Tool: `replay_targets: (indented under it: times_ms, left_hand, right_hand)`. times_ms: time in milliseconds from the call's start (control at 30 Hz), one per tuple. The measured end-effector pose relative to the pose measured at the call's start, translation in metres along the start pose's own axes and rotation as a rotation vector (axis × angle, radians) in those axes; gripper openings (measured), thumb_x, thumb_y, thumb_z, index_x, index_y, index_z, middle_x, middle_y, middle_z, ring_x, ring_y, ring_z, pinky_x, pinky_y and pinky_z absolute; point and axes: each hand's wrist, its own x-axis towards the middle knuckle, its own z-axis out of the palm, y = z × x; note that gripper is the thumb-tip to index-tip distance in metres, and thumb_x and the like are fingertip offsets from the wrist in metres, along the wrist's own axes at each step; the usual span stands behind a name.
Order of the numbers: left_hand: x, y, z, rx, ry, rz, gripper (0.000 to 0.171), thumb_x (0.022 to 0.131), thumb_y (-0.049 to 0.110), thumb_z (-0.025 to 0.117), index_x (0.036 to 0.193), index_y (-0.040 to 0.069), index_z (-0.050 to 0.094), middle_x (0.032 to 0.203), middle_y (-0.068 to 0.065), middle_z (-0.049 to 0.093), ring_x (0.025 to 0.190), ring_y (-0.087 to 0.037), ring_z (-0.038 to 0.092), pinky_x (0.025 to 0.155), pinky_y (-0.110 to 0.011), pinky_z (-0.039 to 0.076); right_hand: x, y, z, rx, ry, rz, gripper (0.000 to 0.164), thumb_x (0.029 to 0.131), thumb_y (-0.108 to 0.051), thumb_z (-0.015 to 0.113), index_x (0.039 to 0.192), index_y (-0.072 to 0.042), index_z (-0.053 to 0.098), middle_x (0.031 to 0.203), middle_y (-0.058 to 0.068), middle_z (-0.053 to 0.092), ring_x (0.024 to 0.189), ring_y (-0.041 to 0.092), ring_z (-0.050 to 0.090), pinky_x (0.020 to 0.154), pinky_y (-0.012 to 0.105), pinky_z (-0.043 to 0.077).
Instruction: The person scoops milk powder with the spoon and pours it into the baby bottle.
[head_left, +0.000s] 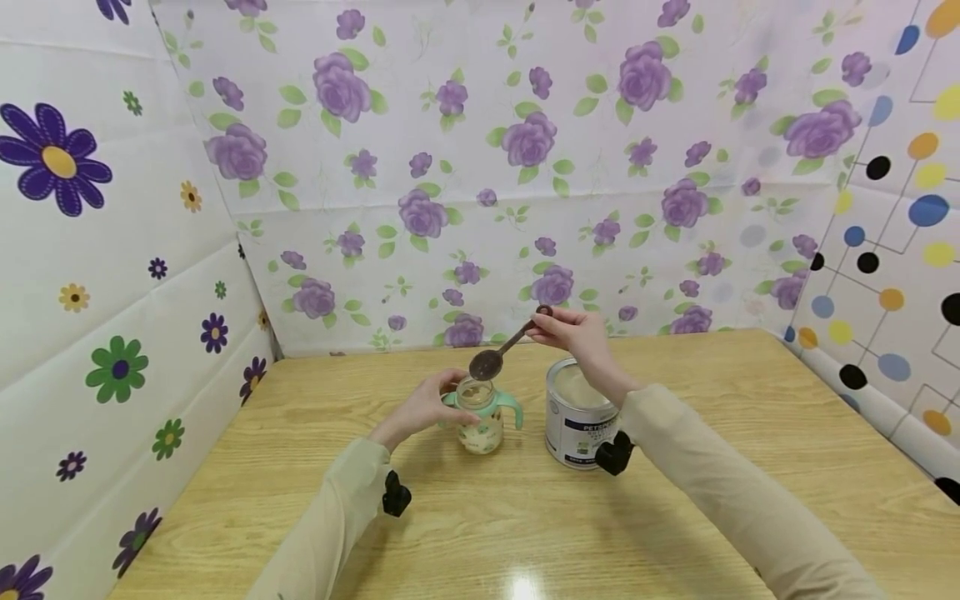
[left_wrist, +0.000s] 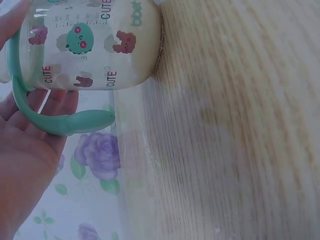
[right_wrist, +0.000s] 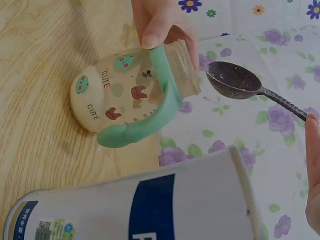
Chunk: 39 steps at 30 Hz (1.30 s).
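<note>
L hand (head_left: 423,406) has its thumb & fingers bent round the neck/collar of a clear, rounded bottle (head_left: 481,439) w/ mint-green collar, two mint-green side handles & printed cartoon animals + "CUTE" lettering. Bottle's upright on the light wood-grain desk (head_left: 480,533), cream-coloured stuff in its lower part, mouth uncovered.

R hand (head_left: 581,333) pinches the handle end of a dark brown, round-bowled spoon (head_left: 486,365) btwn thumb & fingers, closed up tight. Spoon slants down toward the L; its bowl hangs just above the bottle's mouth, apart from the rim, w/ whitish specks inside.

To the R of the bottle, near but not touching: a big white cylindrical can (head_left: 558,429) w/ navy label band, top uncovered, cream-coloured contents visible. R forearm, in a pale beige sleeve (head_left: 720,467), passes beside/over its R edge. Behind the desk: white sheet w/ purple roses (head_left: 450,167).
</note>
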Motion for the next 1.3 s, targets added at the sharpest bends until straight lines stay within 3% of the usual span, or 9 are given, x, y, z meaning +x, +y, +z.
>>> replay_targets:
  times_ms: [200,433,600,767,867,1000,1133,1300]
  left_hand:
    - [0.008,-0.015,-0.001,0.066,0.003,0.019,0.056,0.053,0.027,0.063,0.102,0.020,0.037,0.093,-0.001,0.042,0.085,-0.014,0.037,0.065,-0.030,0.032]
    - [0.006,-0.010,-0.003,0.114,-0.018,0.061,0.060,0.055,0.026,0.063,0.106,0.020,0.034,0.096,-0.001,0.040,0.088,-0.014,0.033,0.066,-0.035,0.029]
    - [0.002,0.009,-0.004,0.098,-0.045,0.099,0.060,0.056,0.018,0.063,0.108,0.015,0.032,0.099,-0.005,0.036,0.090,-0.019,0.031,0.066,-0.035,0.030]
    - [0.001,0.032,-0.005,0.081,-0.033,0.129,0.056,0.058,0.016,0.061,0.106,0.013,0.033,0.104,-0.007,0.032,0.092,-0.021,0.029,0.071,-0.035,0.027]
    - [0.003,0.041,-0.006,0.109,0.015,0.142,0.053,0.059,0.016,0.060,0.105,0.014,0.034,0.105,-0.005,0.032,0.092,-0.018,0.028,0.074,-0.036,0.024]
    - [0.011,0.041,-0.009,0.153,0.063,0.169,0.055,0.058,0.021,0.061,0.105,0.014,0.034,0.103,0.000,0.032,0.091,-0.015,0.029,0.074,-0.034,0.025]
    - [0.016,0.042,-0.010,0.167,0.069,0.183,0.057,0.057,0.025,0.061,0.106,0.016,0.033,0.104,0.000,0.031,0.092,-0.014,0.029,0.073,-0.033,0.026]
    - [0.013,0.065,-0.002,0.139,0.062,0.182,0.055,0.058,0.023,0.061,0.106,0.017,0.033,0.104,-0.001,0.031,0.092,-0.014,0.029,0.074,-0.033,0.026]
  right_hand:
    - [-0.002,-0.015,-0.005,-0.004,0.014,-0.025,0.029,0.064,-0.008,0.055,0.089,0.005,0.051,0.077,0.024,0.049,0.068,0.034,0.045,0.058,0.035,0.037]
    - [0.000,-0.022,-0.022,-0.029,0.022,-0.078,0.027,0.065,-0.007,0.054,0.090,0.004,0.051,0.076,0.024,0.049,0.067,0.035,0.045,0.057,0.037,0.036]
    - [-0.002,-0.031,-0.034,-0.042,0.056,-0.092,0.028,0.065,-0.007,0.054,0.090,0.004,0.051,0.076,0.023,0.049,0.067,0.034,0.045,0.057,0.037,0.036]
    - [-0.016,-0.056,-0.030,-0.012,0.055,-0.053,0.027,0.064,-0.006,0.054,0.089,0.004,0.051,0.075,0.022,0.050,0.066,0.032,0.047,0.057,0.035,0.037]
    - [-0.031,-0.081,-0.015,-0.033,0.072,-0.028,0.025,0.064,-0.006,0.054,0.087,0.005,0.052,0.072,0.022,0.051,0.064,0.031,0.048,0.057,0.034,0.037]
    - [-0.052,-0.114,0.006,-0.102,0.082,-0.026,0.026,0.065,-0.007,0.054,0.086,0.008,0.051,0.072,0.021,0.051,0.065,0.030,0.048,0.060,0.035,0.036]
    - [-0.060,-0.126,0.008,-0.148,0.060,-0.020,0.028,0.067,-0.008,0.052,0.089,0.009,0.049,0.073,0.020,0.051,0.067,0.030,0.047,0.061,0.037,0.035]
    - [-0.062,-0.130,0.001,-0.193,0.070,-0.016,0.028,0.067,-0.010,0.053,0.089,0.007,0.049,0.074,0.019,0.051,0.068,0.031,0.046,0.061,0.037,0.035]
